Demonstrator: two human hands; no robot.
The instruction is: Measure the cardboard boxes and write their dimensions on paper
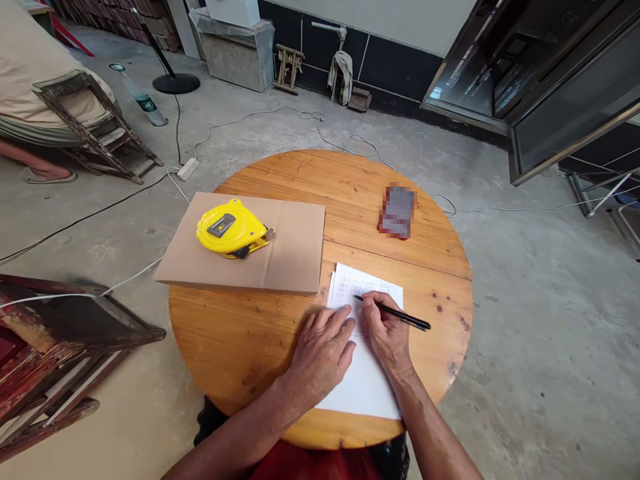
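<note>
A black pen (407, 318) is pinched in my right hand (389, 333), its tip down at the handwritten lines near the top of a white sheet of paper (367, 387). My left hand (323, 350) lies flat with fingers stretched out, over the left edge of the sheet and the table. Beyond it, a yellow tape measure (230, 228) rests on a closed cardboard box (295, 250). Part of the writing is hidden under my hands.
The round wooden table (240, 347) also bears a pixelated, phone-like object (397, 210). A wooden chair (60, 360) stands at left; a person (45, 73) sits farther back. Cables (250, 115), a power strip (188, 169) and a bottle (147, 105) are on the floor.
</note>
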